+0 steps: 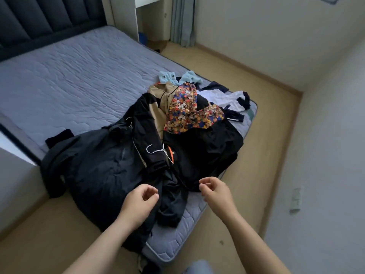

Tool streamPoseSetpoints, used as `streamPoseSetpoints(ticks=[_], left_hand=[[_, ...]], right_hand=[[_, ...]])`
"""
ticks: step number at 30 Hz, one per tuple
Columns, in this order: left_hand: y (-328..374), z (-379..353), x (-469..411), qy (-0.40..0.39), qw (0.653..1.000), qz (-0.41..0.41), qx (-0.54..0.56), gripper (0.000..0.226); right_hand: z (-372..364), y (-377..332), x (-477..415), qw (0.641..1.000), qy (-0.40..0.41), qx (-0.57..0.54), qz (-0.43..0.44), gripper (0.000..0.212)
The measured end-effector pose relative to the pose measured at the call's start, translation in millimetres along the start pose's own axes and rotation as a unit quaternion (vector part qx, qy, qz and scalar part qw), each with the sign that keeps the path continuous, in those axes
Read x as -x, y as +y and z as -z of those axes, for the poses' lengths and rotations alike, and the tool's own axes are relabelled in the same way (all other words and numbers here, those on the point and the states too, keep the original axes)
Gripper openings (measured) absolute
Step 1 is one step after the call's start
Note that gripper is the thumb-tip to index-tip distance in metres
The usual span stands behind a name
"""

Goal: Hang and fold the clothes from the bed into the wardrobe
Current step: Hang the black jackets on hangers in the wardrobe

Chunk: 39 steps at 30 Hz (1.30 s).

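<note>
A heap of clothes lies on the near corner of the bed (69, 76). A big black jacket (98, 169) covers the left of the heap. Beside it are a tan garment (158, 111), a bright patterned garment (187, 113), a white and navy top (227, 99) and a light blue piece (177, 77). A white wire hanger (155, 150) rests on the dark clothes. My left hand (140, 202) and my right hand (215, 191) hover just above the front of the heap. Their fingers are loosely curled and hold nothing.
The grey quilted mattress stretches back to a dark padded headboard (49, 16). Tan floor (256, 135) runs along the bed's right side to a white wall. A white cabinet (146, 16) and a grey curtain (181, 20) stand at the back.
</note>
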State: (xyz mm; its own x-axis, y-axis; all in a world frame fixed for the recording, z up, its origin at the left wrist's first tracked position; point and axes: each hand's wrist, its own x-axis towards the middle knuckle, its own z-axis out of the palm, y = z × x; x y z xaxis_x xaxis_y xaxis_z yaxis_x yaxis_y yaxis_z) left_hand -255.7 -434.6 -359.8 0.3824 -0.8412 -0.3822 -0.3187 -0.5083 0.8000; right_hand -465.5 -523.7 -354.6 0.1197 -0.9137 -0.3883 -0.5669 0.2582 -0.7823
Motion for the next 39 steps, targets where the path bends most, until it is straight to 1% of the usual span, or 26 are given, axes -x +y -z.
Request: streamPoseSetpoints(ticks=[8,11,14,17,21,24,29,32,34,39], left_hand=[[-3,-8,-60,0.043,0.997,0.064,-0.003,0.010],[-2,-23,-80,0.075,0.992,0.097,0.006,0.009],[-3,-35,-100,0.092,0.988,0.120,0.028,0.006],[-9,-47,-128,0.093,0.985,0.138,0.040,0.006],[-32,-52,-162,0.080,0.982,0.160,0.052,0.006],[-55,-38,-185,0.077,0.983,0.164,0.040,0.009],[-88,-4,-221,0.091,0.985,0.145,0.028,0.013],[-116,18,-254,0.090,0.985,0.143,0.032,0.014],[-140,36,-282,0.087,0.985,0.144,0.026,0.014],[-194,79,-363,0.083,0.990,0.117,0.007,0.012]], right_hand=[[-12,-10,-103,0.995,-0.079,0.051,-0.016,0.010],[-13,-15,-149,0.989,-0.121,0.083,-0.006,0.013],[-19,-21,-187,0.985,-0.135,0.111,0.008,0.014],[-32,-18,-223,0.981,-0.146,0.126,0.012,0.014],[-61,-11,-257,0.975,-0.162,0.152,0.023,0.012],[-93,-14,-279,0.972,-0.168,0.160,0.033,0.011],[-148,-30,-312,0.961,-0.186,0.192,0.074,0.012],[-192,-40,-338,0.960,-0.180,0.193,0.094,0.011],[-229,-44,-355,0.963,-0.177,0.183,0.090,0.011],[-331,-54,-413,0.968,-0.167,0.161,0.092,0.027]])
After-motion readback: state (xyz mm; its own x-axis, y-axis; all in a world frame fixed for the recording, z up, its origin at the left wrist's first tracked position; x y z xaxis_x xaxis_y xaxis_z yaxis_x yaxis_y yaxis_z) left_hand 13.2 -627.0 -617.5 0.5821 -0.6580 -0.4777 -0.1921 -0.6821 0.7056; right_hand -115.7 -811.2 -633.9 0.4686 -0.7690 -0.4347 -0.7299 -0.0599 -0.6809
